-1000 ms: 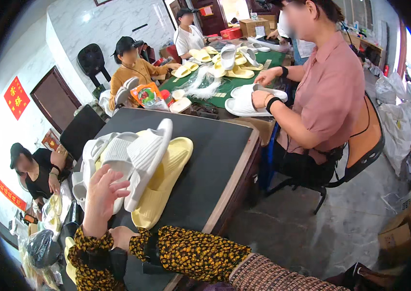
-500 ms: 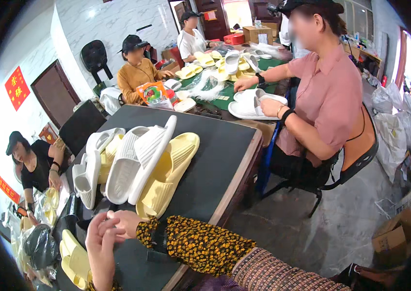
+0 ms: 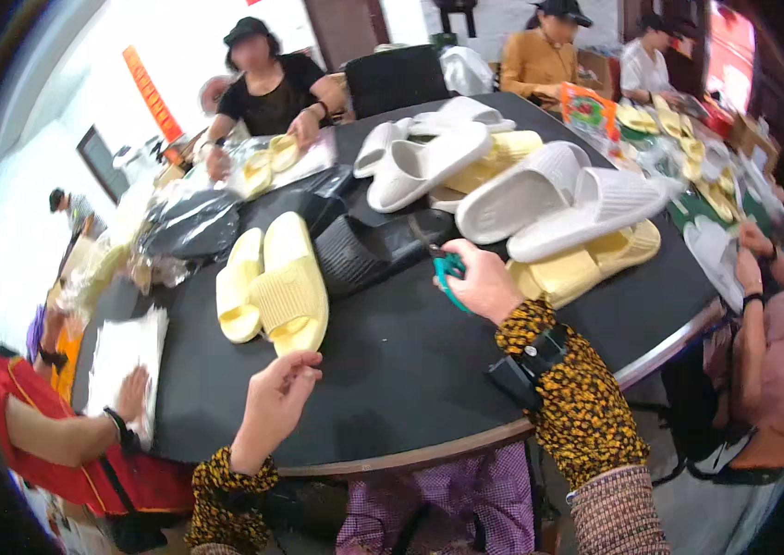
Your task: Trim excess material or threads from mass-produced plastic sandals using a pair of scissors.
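My right hand (image 3: 483, 285) is closed around teal-handled snips (image 3: 448, 268), whose dark jaws point toward the black slippers (image 3: 364, 252). My left hand (image 3: 278, 393) has its fingers curled together at the near end of a yellow slipper (image 3: 292, 277); whether they pinch it or something small is unclear. A second yellow slipper (image 3: 241, 287) lies alongside on the left. Beyond my right hand, a white slipper (image 3: 586, 213) and others like it rest partly on yellow slippers (image 3: 586, 264).
A dark table (image 3: 392, 388) spreads before me. At its left, a person's hand rests on white sheets (image 3: 124, 361). A bagged black item (image 3: 190, 227) lies farther back. Co-workers sit around the far and right sides, handling slippers. An orange packet (image 3: 589, 116) stands at the back right.
The view has swung left. My hands, close together before, are now apart: the right has moved to the snips by the black slippers, the left is at the yellow slipper's near end.
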Tool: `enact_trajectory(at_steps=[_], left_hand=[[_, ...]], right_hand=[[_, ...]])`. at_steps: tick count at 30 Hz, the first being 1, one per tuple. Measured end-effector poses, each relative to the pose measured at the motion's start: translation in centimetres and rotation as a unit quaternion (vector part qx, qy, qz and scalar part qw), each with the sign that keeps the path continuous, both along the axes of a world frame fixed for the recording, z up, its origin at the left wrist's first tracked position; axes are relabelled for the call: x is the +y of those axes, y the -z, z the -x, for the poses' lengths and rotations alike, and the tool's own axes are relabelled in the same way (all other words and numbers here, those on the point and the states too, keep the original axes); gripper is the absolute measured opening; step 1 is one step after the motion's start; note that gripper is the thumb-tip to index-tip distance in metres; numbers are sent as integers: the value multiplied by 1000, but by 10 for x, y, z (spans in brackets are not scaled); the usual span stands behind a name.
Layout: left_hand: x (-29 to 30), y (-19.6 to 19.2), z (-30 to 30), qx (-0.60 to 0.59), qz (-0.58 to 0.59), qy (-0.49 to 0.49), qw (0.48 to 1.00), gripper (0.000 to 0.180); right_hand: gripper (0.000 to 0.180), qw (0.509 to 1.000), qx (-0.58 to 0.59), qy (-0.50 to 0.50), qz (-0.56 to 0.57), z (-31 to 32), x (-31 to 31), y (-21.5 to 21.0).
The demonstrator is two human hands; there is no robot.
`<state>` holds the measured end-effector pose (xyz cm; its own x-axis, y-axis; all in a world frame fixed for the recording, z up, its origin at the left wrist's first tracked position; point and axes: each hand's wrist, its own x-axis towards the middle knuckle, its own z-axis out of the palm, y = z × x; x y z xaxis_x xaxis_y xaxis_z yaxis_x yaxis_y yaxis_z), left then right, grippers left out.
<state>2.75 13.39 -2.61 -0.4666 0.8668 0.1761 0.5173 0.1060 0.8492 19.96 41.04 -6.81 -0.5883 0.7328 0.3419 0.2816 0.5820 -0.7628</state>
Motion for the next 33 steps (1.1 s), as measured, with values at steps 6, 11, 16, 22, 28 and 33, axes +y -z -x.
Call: enact_trajectory(at_steps=[6, 11, 16, 22, 28, 33], left_hand=[[-12, 0, 47, 198, -74, -94, 973, 20], [7, -10, 124, 251, -60, -152, 954, 27], [46, -6, 196, 380, -57, -108, 917, 39], [83, -4, 209, 332, 222, -95, 912, 69], [87, -25, 174, 385, 251, -87, 884, 25], [77, -24, 148, 357, 124, 2, 926, 21]], right_hand=[[39, 1000, 8, 1, -26, -2, 4, 6], [39, 1000, 16, -27, -1, 2, 9, 12], [40, 1000, -10, -12, -22, -1, 6, 4], [39, 1000, -3, -23, -7, -1, 3, 3], [37, 999, -6, -17, -28, 0, 6, 7], [37, 1000, -5, -18, -25, 4, 6, 8]])
